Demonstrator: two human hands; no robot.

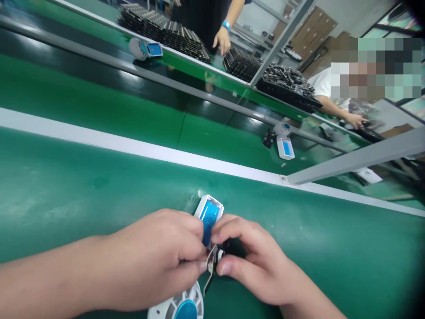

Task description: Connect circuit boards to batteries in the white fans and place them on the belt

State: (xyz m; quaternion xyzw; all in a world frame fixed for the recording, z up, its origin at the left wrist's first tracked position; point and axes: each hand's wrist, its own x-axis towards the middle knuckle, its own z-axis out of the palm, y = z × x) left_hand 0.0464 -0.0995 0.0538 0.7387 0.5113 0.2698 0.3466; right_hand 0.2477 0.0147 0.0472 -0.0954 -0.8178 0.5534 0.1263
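Between my hands is a small dark circuit board with white parts and a thin pale strip on its left side. My right hand pinches the board between thumb and fingers. From the left, my left hand is closed with its fingertips against the board's left side; what they grip there is hidden. Just beyond my fingers lies a white housing with a blue battery-like block inside. Below my left hand sits a round white part with a blue disc, partly covered by the hand.
A white rail and a slanted metal post border the green work surface. Beyond, similar white and blue devices lie on the green belt. Stacked dark boards stand farther back, near a person's hand and another person's arm.
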